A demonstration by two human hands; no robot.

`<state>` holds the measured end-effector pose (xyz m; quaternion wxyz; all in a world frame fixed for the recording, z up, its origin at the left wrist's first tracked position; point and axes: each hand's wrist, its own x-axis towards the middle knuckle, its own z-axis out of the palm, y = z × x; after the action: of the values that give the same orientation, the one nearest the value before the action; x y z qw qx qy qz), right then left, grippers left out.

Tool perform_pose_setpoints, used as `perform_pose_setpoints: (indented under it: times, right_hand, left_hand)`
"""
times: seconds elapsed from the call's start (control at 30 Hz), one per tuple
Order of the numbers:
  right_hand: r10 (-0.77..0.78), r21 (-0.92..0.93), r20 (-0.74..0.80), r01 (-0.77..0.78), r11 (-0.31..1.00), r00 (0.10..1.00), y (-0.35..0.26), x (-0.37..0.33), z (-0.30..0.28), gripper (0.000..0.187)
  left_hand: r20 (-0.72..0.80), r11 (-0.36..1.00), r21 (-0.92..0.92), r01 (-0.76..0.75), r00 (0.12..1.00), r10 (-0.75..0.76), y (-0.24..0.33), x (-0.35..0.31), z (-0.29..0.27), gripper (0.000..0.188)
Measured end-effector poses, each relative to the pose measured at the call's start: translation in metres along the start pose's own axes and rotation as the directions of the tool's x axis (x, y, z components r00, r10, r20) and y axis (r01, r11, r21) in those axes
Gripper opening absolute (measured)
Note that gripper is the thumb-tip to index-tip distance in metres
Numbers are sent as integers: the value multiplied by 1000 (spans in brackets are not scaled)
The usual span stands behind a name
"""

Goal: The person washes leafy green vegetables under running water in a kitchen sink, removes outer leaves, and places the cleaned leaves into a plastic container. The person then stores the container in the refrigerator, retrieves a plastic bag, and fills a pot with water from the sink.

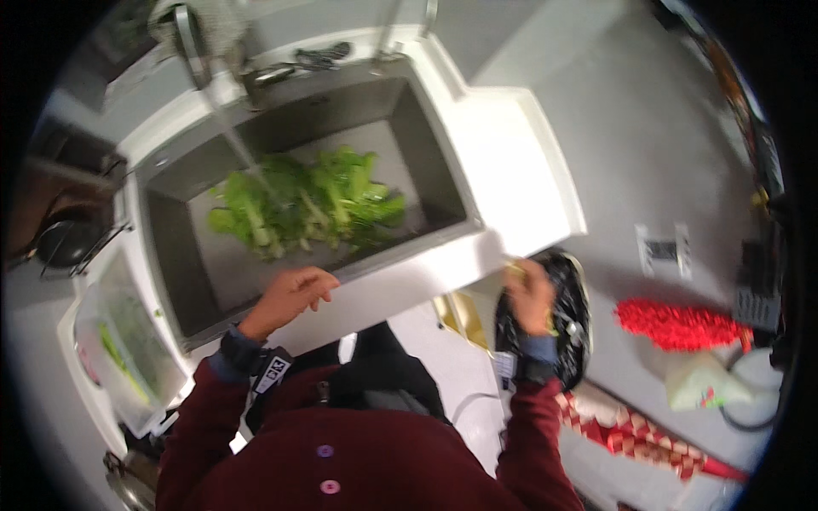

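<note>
Leafy greens [298, 200] lie in a heap in the grey sink [409, 247], and water from the faucet [189, 47] runs onto them. My left hand [294, 298] is over the sink's front edge, its fingers loosely bent and nothing seen in them. Off to the right, my right hand [530, 298] is above a bin lined with a black bag [569, 294]. Its fingers are curled together, blurred by motion. A small yellowish-green bit shows at the fingertips, too smeared to name.
White counter [511, 162] runs right of the sink. At the left stands a clear plastic container [128, 341] with some green inside. A dark pan [68, 243] sits on a rack at far left. A red fluffy duster [682, 324] and a patterned red item [635, 434] are at right.
</note>
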<state>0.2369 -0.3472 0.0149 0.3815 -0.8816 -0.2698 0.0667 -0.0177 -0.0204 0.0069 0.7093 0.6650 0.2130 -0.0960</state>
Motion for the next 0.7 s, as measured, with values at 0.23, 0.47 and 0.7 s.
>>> perform_pose_setpoints:
  times: [0.23, 0.47, 0.7]
  right_hand:
    - [191, -742, -35, -153, 653, 981, 159, -36, -114, 41]
    - [-26, -65, 142, 36, 997, 990, 96, 40, -19, 21]
    - [-162, 62, 386, 150, 987, 908, 4, 72, 42, 19]
  left_hand:
    - [-258, 998, -32, 47, 965, -54, -23, -43, -17, 29]
    - [-730, 991, 111, -76, 671, 133, -21, -147, -47, 22]
    - [-981, 787, 96, 609, 192, -30, -64, -338, -127, 23]
